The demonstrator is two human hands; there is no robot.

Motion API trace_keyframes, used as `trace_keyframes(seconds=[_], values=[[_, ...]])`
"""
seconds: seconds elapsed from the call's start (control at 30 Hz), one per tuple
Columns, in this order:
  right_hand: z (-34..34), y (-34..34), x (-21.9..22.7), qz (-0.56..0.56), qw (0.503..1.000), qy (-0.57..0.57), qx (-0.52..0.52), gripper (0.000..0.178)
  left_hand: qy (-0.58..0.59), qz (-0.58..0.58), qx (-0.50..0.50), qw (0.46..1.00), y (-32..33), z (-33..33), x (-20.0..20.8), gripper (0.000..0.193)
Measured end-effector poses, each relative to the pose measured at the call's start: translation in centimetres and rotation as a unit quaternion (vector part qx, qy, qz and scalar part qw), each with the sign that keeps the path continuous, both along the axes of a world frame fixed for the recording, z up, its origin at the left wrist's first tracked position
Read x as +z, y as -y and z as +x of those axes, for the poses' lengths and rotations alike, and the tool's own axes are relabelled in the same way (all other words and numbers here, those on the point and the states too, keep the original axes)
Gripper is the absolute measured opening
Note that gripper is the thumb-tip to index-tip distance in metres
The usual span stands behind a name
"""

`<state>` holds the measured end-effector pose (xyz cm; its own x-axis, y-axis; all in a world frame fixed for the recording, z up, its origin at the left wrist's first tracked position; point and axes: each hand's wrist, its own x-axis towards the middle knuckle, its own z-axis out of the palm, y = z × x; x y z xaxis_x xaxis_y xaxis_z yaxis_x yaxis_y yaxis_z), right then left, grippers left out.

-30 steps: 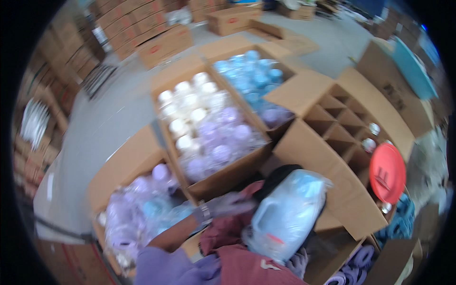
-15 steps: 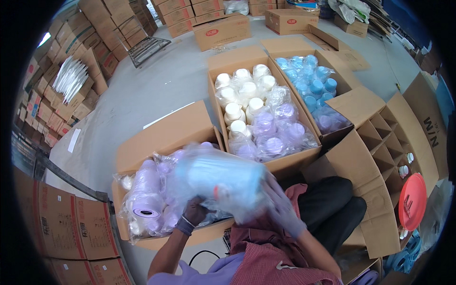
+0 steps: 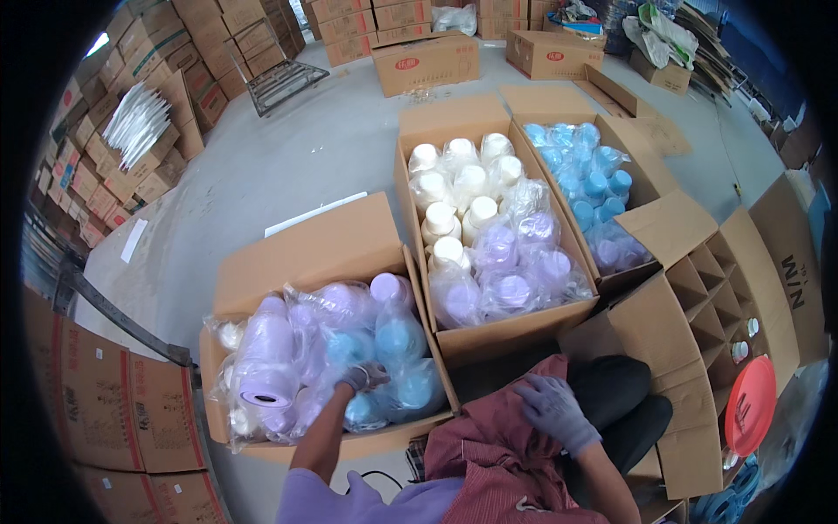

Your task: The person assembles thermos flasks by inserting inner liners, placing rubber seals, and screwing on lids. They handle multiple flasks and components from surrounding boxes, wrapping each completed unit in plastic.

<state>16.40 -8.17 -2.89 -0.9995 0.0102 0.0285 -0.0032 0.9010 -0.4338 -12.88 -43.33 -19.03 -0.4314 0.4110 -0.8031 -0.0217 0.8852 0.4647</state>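
In the near cardboard box (image 3: 305, 234), purple vacuum jugs, light-blue ones and some white ones stand packed in clear plastic bags. One bagged purple jug (image 3: 271, 349) lies slanted on top with its round base toward me. My left hand (image 3: 356, 377), in a dark-palmed work glove, reaches down among the light-blue jugs (image 3: 408, 384) and touches their wrapping; its fingers are mostly hidden. My right hand (image 3: 550, 407), in a pale glove, rests empty on my red apron over the thigh, fingers stretched out.
Behind stands an open box (image 3: 456, 342) of bagged white and purple jugs, then another box (image 3: 650, 262) of blue and purple ones. At right are a divided carton (image 3: 698, 301) and a red round dish (image 3: 751, 406). Stacked cartons (image 3: 92, 397) stand at left.
The bagged light-blue jug both hands held has gone down into the near box. My left hand is now among the jugs; my right hand has let go and dropped onto my lap.
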Motion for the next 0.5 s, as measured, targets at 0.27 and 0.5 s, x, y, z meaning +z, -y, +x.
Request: trace_keyframes(seconds=[0.27,0.5], values=[[2.5,-0.9,0.6,-0.02,0.987,-0.032,-0.156,0.025,-0.548,-0.005,0.098,0.831,-10.7,-14.6,2.4,0.038],[2.2,-0.2,-0.2,0.047,0.983,-0.041,-0.17,0.02,-0.455,-0.179,-0.019,0.872,-13.2,-15.9,4.2,0.074]])
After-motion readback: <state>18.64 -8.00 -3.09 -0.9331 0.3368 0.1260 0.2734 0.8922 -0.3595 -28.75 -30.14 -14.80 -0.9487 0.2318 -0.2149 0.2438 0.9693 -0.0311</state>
